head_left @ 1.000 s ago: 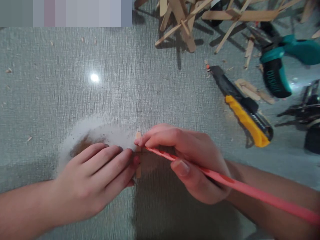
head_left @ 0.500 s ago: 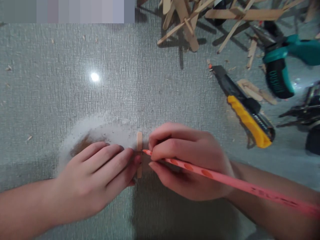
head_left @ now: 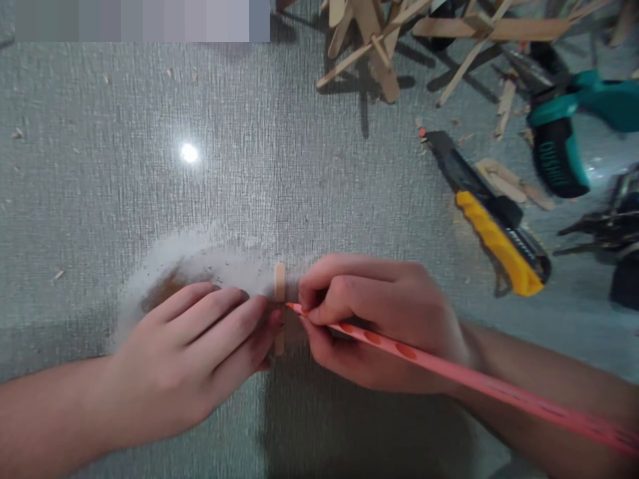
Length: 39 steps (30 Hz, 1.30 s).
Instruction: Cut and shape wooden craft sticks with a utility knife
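A short craft stick [head_left: 280, 283] stands lengthwise in my view, with its middle partly hidden by my fingertips. My left hand [head_left: 194, 352] is closed on the stick, fingers together, the thumb and index tip at its left side. In my right hand [head_left: 384, 319] is a pink pencil [head_left: 449, 368] with orange dimples, pinched near its point. The pencil's tip touches or nearly touches the stick's right edge; I cannot tell which. Its far end slants off past my right wrist.
A yellow and black utility knife [head_left: 494, 239] lies at the right, near wood scraps [head_left: 504, 178]. Teal-handled pliers [head_left: 556, 126] and a dark metal tool [head_left: 612, 226] are farther right. Structures of joined craft sticks [head_left: 374, 53] stand at the back. A whitish, brown-stained patch [head_left: 170, 266] marks the tabletop.
My right fingers have bent tighter around the pencil, and its rear end has swung slightly downward. My left hand and the stick have stayed nearly in place.
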Motion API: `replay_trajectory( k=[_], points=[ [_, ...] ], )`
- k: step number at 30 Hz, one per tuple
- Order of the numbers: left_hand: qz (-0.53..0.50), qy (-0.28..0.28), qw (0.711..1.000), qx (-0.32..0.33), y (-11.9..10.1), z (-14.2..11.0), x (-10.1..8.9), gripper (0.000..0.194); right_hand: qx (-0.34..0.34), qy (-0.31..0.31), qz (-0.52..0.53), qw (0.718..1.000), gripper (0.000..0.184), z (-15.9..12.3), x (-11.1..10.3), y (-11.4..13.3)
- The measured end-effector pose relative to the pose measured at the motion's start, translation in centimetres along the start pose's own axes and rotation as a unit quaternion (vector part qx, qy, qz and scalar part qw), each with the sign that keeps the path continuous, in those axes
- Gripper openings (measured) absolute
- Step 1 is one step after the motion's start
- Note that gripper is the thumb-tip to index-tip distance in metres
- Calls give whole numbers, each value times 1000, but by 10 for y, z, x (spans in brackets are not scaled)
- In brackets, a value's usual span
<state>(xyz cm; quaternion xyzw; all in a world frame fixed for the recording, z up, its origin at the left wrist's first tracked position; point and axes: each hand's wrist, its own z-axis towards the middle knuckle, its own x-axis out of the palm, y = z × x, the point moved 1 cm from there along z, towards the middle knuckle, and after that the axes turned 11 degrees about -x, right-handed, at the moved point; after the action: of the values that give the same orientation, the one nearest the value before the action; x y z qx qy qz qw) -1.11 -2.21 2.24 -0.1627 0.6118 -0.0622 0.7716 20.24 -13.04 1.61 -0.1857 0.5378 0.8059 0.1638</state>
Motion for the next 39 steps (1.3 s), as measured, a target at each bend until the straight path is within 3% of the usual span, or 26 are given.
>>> replay_trajectory(
  k=[39],
  points=[
    [-21,9,1000,-7,-1,0,0,16,7,14,9,1000,27,1,0,-1]
  ],
)
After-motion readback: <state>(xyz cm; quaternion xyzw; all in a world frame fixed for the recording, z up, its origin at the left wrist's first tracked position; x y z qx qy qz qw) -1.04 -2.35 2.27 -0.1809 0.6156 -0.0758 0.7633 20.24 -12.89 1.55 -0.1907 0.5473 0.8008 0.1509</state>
